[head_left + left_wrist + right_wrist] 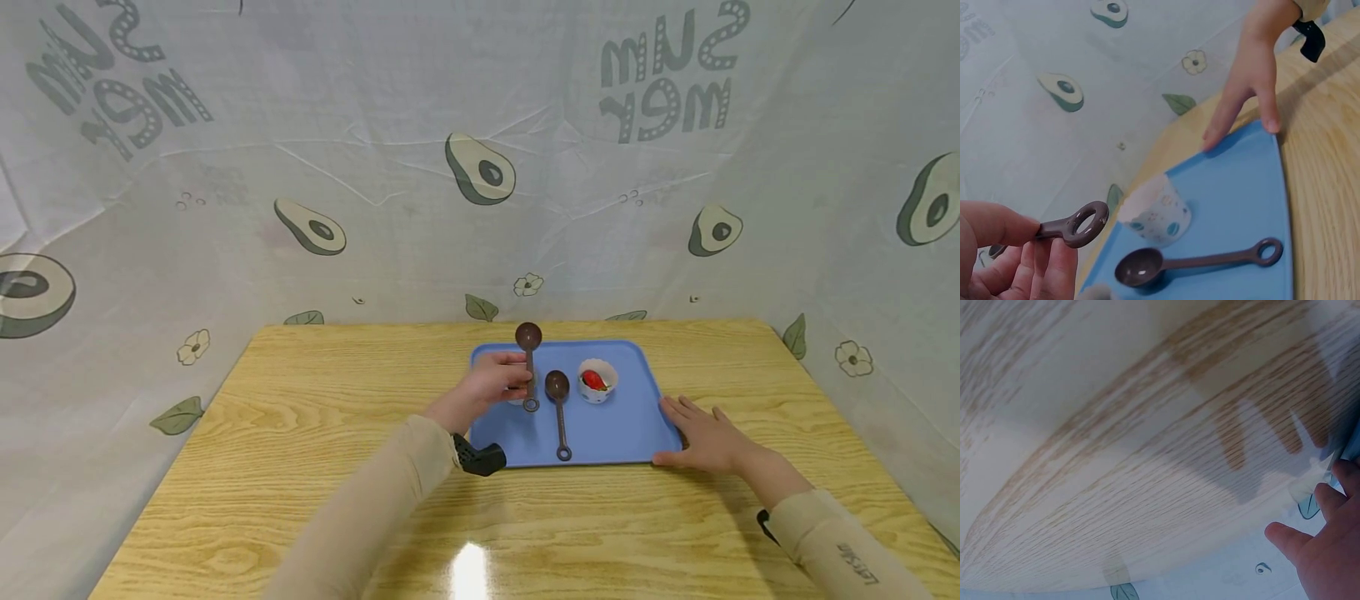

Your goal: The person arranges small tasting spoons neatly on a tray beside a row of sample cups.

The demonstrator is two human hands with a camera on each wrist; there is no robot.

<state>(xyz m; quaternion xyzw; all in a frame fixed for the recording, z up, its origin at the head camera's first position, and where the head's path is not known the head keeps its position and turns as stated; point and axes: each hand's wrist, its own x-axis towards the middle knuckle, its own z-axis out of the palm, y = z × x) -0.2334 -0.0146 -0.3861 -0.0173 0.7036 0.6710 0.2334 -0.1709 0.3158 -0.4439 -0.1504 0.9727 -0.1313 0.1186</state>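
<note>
My left hand pinches the handle of a dark brown measuring spoon, bowl up, above the left part of a blue tray. In the left wrist view, the ring end of that spoon's handle sticks out past the thumb and fingers. A second brown measuring spoon lies on the tray, to the right of this hand. Beyond it stands a patterned white paper cup with a red pepper inside. At the tray's right edge rests my right hand, fingers spread, thumb near the front corner.
The tray lies on a wood-grain table. A pale curtain printed with avocados hangs behind the table and at both sides. A pale object under my left hand is mostly hidden.
</note>
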